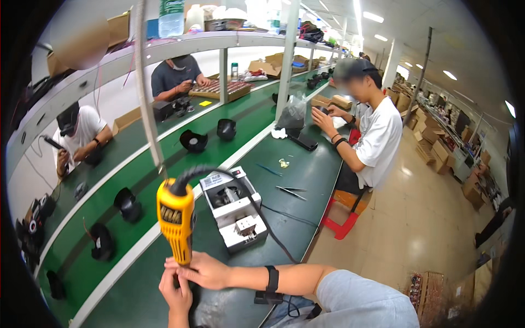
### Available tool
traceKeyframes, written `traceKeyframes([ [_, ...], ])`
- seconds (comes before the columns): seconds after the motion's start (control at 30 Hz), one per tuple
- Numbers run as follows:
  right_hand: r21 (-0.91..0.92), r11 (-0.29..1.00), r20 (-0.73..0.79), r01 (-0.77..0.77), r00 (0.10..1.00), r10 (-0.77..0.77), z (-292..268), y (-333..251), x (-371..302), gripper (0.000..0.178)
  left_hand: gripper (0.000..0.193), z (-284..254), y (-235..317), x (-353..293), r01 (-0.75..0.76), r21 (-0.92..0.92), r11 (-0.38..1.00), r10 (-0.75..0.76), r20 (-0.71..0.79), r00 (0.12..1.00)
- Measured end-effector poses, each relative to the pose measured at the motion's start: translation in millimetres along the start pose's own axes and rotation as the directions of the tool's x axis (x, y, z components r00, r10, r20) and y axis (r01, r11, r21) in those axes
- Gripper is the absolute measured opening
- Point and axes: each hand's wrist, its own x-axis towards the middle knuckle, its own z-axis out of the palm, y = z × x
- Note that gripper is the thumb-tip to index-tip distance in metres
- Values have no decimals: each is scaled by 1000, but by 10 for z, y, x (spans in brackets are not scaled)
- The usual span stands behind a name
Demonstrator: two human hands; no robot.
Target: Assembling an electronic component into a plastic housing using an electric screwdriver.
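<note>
Both of our hands close around the lower grip of a yellow heat gun, which stands upright over the dark green workbench. Our left hand wraps the handle from below, fingers curled shut; our right hand clasps it just above, fingers pressed against the grip. Its black cord loops up and over a white machine housing just beside the gun. Tweezers lie farther along the bench. Beyond us a green conveyor belt carries black fan parts, with seated co-workers under ceiling lights.
</note>
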Motion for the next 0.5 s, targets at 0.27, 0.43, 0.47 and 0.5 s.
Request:
traceKeyframes([
  [0.27, -6, 992, 142, -127, 982, 127, -48, -65, -29, 37, 17, 34, 79, -58, -66, -11, 998, 66, 53, 996],
  [0.43, 63, 994, 85, -84, 993, 79, -32, -61, 12, 33, 20, -42, 121, -3, -28, -16, 999, 29, 112, 993],
  [0.47, 68, 993, 87, -91, 993, 85, -35, -52, -8, 33, 20, -22, 129, 1, -20, -15, 1000, 21, 115, 993],
  [0.5, 57, 996, 66, -75, 995, 71, -32, -29, -18, 33, 18, 0, 128, 8, -20, -43, 999, 24, 98, 995],
])
